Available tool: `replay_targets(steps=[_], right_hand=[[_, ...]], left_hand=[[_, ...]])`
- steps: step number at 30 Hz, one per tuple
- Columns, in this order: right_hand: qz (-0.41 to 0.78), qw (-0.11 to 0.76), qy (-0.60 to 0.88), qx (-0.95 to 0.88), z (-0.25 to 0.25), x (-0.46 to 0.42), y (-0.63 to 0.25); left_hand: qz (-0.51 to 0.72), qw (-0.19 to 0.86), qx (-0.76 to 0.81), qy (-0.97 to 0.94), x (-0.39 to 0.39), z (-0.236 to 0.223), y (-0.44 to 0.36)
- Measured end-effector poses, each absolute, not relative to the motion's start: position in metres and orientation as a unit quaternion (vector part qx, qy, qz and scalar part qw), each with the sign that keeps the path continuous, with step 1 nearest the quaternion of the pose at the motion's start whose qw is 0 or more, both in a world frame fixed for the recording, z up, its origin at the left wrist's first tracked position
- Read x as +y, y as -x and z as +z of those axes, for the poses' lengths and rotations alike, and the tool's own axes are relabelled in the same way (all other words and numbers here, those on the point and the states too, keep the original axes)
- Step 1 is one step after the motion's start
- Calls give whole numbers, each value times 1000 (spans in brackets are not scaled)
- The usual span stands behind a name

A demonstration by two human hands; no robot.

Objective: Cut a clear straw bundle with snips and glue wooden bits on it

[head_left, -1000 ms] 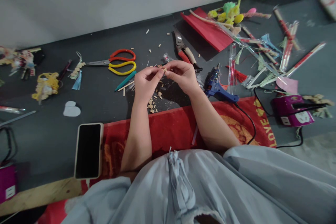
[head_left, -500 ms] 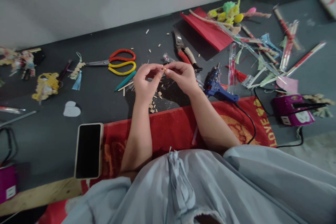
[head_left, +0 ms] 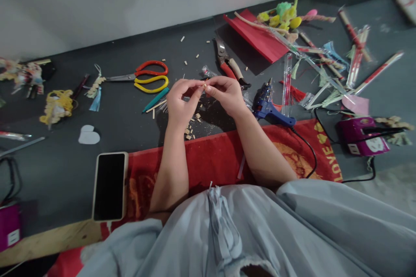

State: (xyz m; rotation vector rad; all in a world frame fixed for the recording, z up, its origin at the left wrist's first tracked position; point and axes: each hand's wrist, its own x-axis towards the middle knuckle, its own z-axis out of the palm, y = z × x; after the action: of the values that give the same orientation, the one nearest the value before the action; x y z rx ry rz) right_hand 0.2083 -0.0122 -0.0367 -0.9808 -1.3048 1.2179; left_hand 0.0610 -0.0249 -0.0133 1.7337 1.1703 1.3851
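Observation:
My left hand (head_left: 182, 100) and my right hand (head_left: 226, 94) meet fingertip to fingertip over the dark table. Between the pinched thumbs and forefingers is a tiny pale piece (head_left: 205, 87), like a bit of cut wooden stick; both hands touch it, and the fingers hide much of it. Just below lie several small cut wooden pieces (head_left: 188, 132) and crumbs. Left of my left hand are a teal pen (head_left: 156, 100) and scissors (head_left: 151, 76) with red and yellow handles. Red-handled pruning shears (head_left: 227, 61) lie beyond my right hand, and a blue glue gun (head_left: 268, 106) rests to its right.
A red towel (head_left: 214, 156) lies under my forearms, with a phone (head_left: 110, 186) at its left end. Red paper (head_left: 260, 37), wrapped sticks (head_left: 360, 52) and tassels crowd the right side. A purple box (head_left: 362, 136) with cords stands at right; yellow yarn (head_left: 58, 106) lies left.
My left hand has shifted slightly to the right, and its fingers sit closer to those of my right hand. The tiny pale piece shows a little more between the fingertips.

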Motion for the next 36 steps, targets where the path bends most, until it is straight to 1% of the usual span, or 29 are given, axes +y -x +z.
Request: replay_targets(steps=[8, 36], right_hand=[[498, 520, 418, -554, -35, -13, -208], [491, 514, 410, -571, -38, -11, -209]], left_hand=[[527, 289, 428, -675, -23, -18, -60], [531, 304, 432, -662, -22, -25, -63]])
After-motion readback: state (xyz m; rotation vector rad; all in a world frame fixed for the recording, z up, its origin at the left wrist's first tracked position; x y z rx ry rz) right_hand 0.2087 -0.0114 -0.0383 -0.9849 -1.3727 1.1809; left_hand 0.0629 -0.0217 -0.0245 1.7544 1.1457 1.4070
